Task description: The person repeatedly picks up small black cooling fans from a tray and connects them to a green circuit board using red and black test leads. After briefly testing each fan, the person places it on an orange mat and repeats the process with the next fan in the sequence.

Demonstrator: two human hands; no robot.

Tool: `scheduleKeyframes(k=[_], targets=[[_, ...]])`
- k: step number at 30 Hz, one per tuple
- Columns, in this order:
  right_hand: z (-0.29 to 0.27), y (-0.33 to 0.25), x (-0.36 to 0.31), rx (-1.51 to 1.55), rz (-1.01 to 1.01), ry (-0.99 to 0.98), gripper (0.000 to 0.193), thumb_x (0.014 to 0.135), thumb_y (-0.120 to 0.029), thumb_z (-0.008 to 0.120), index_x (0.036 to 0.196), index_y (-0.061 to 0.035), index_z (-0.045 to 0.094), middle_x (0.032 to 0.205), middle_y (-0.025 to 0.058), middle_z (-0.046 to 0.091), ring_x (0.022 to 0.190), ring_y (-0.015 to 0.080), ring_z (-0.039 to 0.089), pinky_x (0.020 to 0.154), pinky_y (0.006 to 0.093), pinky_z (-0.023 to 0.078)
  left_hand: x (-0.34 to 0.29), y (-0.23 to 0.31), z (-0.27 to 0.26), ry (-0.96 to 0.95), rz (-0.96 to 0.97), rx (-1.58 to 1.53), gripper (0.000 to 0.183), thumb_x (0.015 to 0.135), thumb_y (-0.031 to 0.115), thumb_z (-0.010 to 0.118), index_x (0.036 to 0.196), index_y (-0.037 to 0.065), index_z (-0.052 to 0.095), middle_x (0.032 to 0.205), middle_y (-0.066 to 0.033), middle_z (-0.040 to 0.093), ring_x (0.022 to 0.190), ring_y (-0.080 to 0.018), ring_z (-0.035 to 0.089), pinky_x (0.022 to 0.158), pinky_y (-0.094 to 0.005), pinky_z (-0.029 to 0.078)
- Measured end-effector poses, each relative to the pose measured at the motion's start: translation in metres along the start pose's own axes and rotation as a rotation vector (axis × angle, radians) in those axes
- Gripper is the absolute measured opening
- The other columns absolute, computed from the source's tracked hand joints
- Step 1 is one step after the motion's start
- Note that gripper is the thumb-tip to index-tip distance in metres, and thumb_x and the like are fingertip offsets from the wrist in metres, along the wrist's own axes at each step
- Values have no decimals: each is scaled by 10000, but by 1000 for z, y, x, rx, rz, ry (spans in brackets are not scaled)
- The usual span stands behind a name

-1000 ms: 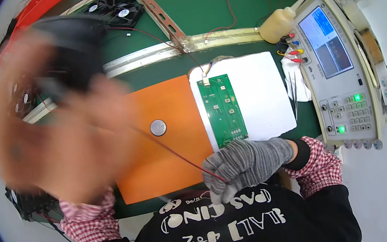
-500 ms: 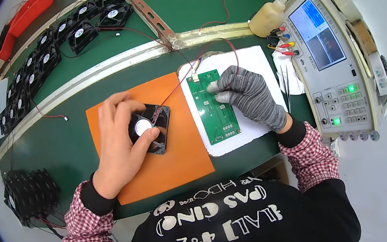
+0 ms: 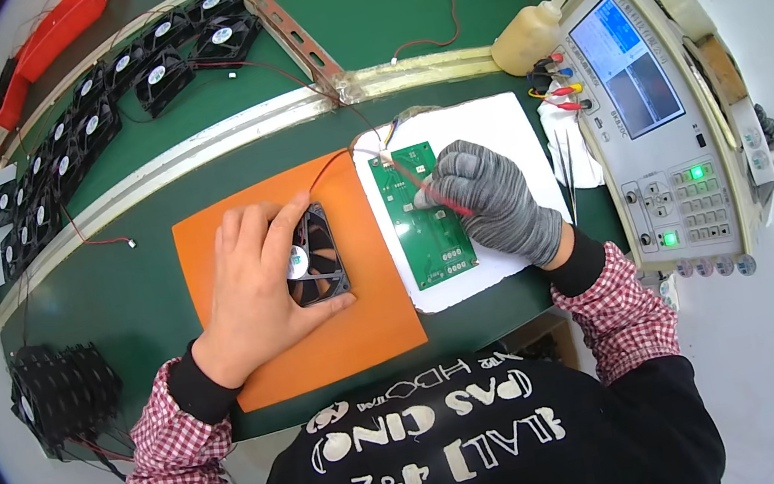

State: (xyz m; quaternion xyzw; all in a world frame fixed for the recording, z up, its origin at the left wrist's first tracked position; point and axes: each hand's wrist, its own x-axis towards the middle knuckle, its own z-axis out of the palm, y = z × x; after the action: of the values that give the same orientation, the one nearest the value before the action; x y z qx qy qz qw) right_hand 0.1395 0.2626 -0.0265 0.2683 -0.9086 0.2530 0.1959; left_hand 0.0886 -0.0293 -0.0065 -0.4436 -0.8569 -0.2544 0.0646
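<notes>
A black square cooling fan [image 3: 317,258] with a round label at its hub is on the orange mat [image 3: 361,332]. My bare left hand [image 3: 251,279] grips it from the left, forefinger at the far edge and thumb along the near edge; the fan's left part is hidden. The fan's red lead wire [image 3: 331,165] arcs right across a green circuit board [image 3: 426,246], which lies on a white sheet [image 3: 513,268]. My right hand [image 3: 486,196], in a grey knit glove, is closed over the board's right side with the wire running to it. The wire's end is hidden.
A bench test instrument [image 3: 653,129] with a lit screen stands at the right, coloured clips plugged in. Beside it are a yellowish squeeze bottle [image 3: 525,40] and tweezers [image 3: 570,174]. Several fans [image 3: 158,75] lie behind a pale rail [image 3: 192,158]; a fan stack [image 3: 64,389] stands left.
My left hand has changed its grip, and the fan has turned and shifted slightly. My right hand has moved slightly down and left, and the red wire now drapes low across the board.
</notes>
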Motion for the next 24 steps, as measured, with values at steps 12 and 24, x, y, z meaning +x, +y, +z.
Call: scheduleKeyframes(k=[12,24], targets=[[1,2,-3,222,231,29,178,738,-18,733,894,-103,723,861,45,648,851,237,639,773,349,537,-25,45,-71,305,446,499,633,881,506,606,1267,8,554,1159,-131,620,1019,-271,571,844,-412,455],[3,4,-5,243,219,38,205,725,-9,745,914,-78,708,896,74,642,909,250,633,819,342,535,-32,73,-107,-302,-309,-2051,1020,925,753,225,1064,-192,584,883,-340,611,795,-409,625,709,-484,521]])
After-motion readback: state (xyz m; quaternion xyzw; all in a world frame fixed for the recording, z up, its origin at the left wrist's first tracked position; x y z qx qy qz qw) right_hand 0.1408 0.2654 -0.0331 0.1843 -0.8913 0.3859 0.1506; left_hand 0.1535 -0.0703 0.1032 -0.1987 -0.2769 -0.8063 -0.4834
